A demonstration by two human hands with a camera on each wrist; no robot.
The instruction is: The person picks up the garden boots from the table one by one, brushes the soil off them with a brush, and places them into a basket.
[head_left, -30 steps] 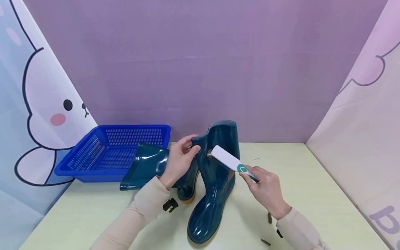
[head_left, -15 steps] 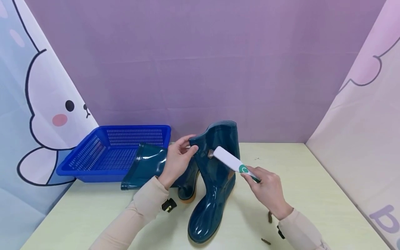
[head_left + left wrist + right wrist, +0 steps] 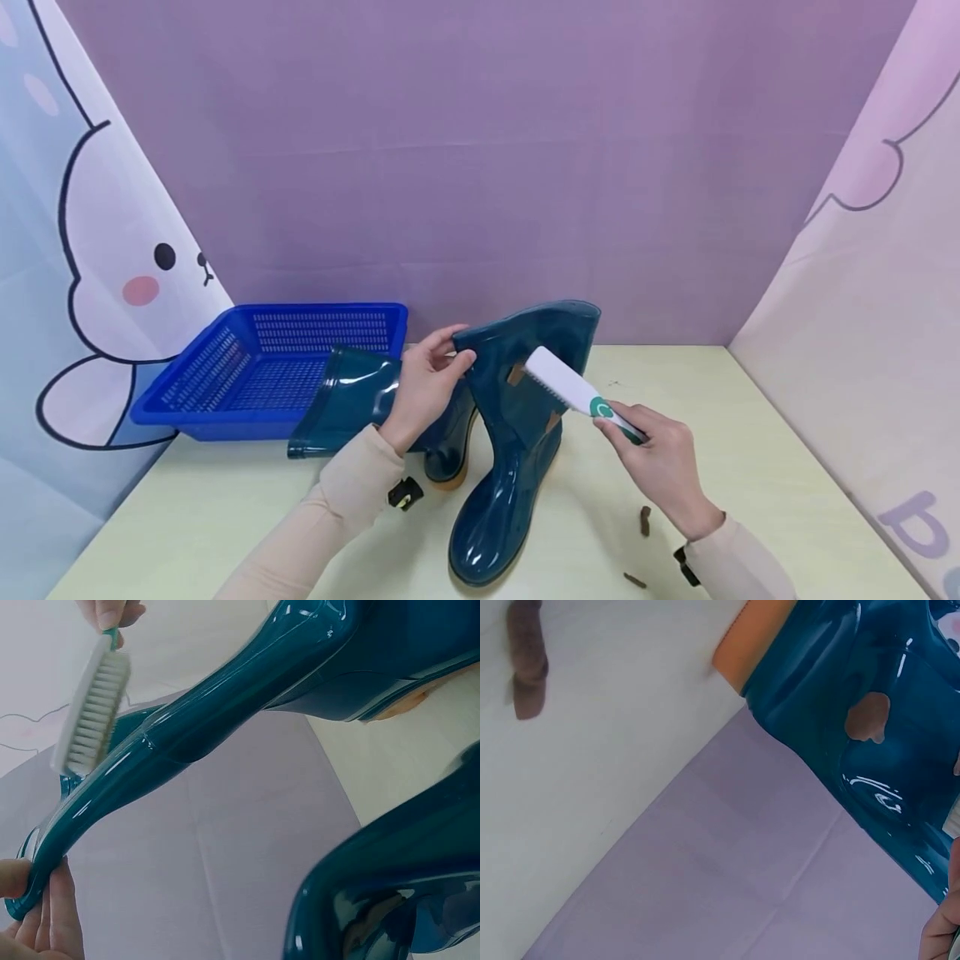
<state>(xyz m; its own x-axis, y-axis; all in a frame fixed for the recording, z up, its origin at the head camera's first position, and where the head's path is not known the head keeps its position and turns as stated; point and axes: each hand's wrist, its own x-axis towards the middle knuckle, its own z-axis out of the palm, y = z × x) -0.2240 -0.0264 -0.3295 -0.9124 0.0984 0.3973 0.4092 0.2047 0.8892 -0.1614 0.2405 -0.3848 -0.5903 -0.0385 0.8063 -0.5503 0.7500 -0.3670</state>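
A glossy dark teal rubber boot (image 3: 498,500) stands on its sole, toe toward me, with brown patches on its shaft. My left hand (image 3: 429,383) pinches its top rim between thumb and fingers, also seen in the left wrist view. In my right hand (image 3: 663,458) is a white scrub brush (image 3: 566,383), gripped by its green-ended handle. The pale bristles (image 3: 101,712) face the boot shaft near its upper patch (image 3: 517,374); whether they touch it I cannot tell. Another brown patch (image 3: 868,718) shows in the right wrist view.
A second teal boot (image 3: 360,396) lies on its side behind my left forearm, partly against a blue plastic basket (image 3: 322,308). Two brown pieces, one thicker (image 3: 645,521) and one thin (image 3: 634,581), lie on the table (image 3: 750,467). A purple cloth backdrop (image 3: 480,167) rises behind.
The boot's shaft has shifted to the right, and its top edge looks flatter. My right hand has moved right and slightly down with the brush. My left hand keeps its grip on the rim.
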